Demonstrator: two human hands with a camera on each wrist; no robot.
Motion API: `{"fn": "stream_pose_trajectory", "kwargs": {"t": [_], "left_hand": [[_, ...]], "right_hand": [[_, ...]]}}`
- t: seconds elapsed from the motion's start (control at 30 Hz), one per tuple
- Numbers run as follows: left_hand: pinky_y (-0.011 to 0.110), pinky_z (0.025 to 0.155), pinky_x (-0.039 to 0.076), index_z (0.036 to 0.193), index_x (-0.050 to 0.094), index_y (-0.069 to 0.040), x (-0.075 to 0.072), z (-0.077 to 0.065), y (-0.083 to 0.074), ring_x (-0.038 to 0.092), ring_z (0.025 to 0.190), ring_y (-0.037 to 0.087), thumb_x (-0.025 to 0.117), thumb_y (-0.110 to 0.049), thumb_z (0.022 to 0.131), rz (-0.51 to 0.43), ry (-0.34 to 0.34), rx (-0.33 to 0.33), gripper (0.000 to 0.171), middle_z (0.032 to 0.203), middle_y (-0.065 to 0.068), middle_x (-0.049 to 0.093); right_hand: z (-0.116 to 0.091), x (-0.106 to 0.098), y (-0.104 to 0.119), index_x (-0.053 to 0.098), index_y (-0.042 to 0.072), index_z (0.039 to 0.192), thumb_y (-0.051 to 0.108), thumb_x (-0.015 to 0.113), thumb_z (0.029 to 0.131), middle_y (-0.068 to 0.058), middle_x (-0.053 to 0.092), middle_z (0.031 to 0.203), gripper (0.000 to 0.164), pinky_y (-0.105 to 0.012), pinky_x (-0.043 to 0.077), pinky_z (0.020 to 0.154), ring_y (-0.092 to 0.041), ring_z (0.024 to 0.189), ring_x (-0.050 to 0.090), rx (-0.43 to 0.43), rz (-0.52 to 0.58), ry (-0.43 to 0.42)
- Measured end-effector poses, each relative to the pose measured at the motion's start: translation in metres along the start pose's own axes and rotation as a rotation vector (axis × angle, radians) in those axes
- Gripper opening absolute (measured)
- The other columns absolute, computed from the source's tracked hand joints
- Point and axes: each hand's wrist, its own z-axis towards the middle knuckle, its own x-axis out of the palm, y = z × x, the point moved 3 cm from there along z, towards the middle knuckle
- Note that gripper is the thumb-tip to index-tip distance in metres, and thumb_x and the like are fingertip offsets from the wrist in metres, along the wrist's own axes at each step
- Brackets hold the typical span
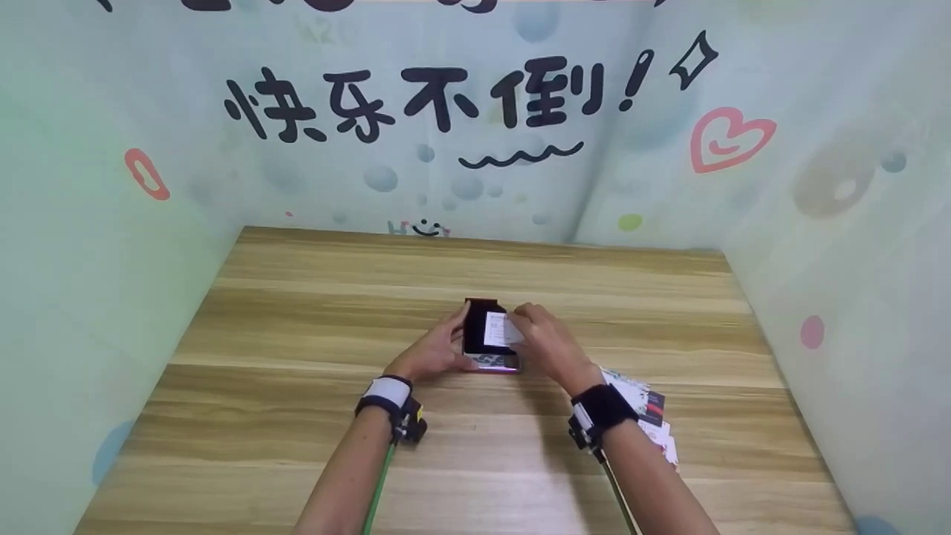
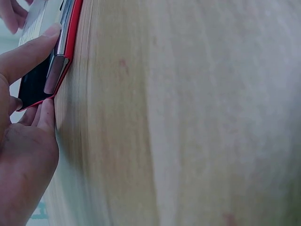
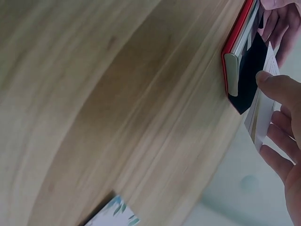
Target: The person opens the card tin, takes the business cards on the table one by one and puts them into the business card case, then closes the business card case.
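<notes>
A business card case [image 1: 475,338] with a red outer edge, a black inside and a shiny metal strip lies unfolded at the middle of the table. My left hand [image 1: 437,348] grips its left side; in the left wrist view the thumb [image 2: 35,54] presses on the metal edge and the fingers are at the red side. A white printed card [image 1: 495,329] overlaps the black inside. Between thumb and fingers my right hand [image 1: 548,343] pinches this card by its right edge, tilted beside the case in the right wrist view.
Several loose printed cards [image 1: 654,429] lie spread on the wooden table [image 1: 312,297], partly behind the right wrist. One with a leaf pattern [image 3: 115,215] shows in the right wrist view. A printed curtain [image 1: 334,178] stands behind and at both sides.
</notes>
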Motion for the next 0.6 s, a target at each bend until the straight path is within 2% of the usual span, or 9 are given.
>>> {"fn": "stream_pose_trajectory", "kwargs": {"t": [0.1, 0.3, 0.6], "left_hand": [[0.041, 0.126, 0.027, 0.161, 0.002, -0.007, 0.0, -0.001, 0.0, 0.025, 0.153, 0.036, 0.076, 0.008, 0.078, 0.005, -0.011, -0.003, 0.112, 0.169, 0.02, 0.003], [0.037, 0.126, 0.028, 0.162, 0.004, -0.015, 0.0, 0.001, 0.001, 0.028, 0.153, 0.03, 0.078, 0.003, 0.078, 0.056, -0.036, -0.061, 0.114, 0.169, 0.016, 0.003], [0.039, 0.125, 0.029, 0.162, 0.002, -0.011, -0.001, 0.001, 0.0, 0.026, 0.153, 0.03, 0.078, 0.005, 0.078, 0.023, -0.012, -0.03, 0.114, 0.169, 0.017, 0.002]], "right_hand": [[0.004, 0.003, 0.003, 0.067, -0.005, 0.12, 0.01, 0.083, 0.078, -0.021, 0.067, 0.113, 0.047, -0.042, 0.06, 0.089, -0.034, 0.102, 0.066, 0.015, 0.005, 0.017], [0.012, 0.01, 0.01, 0.066, -0.006, 0.123, 0.009, 0.081, 0.08, -0.022, 0.066, 0.115, 0.048, -0.042, 0.06, 0.09, -0.035, 0.102, 0.066, 0.011, 0.023, 0.06], [0.018, 0.02, 0.016, 0.07, -0.004, 0.113, 0.008, 0.08, 0.08, -0.019, 0.066, 0.112, 0.036, -0.041, 0.059, 0.091, -0.033, 0.102, 0.066, 0.0, 0.034, 0.061]]}}
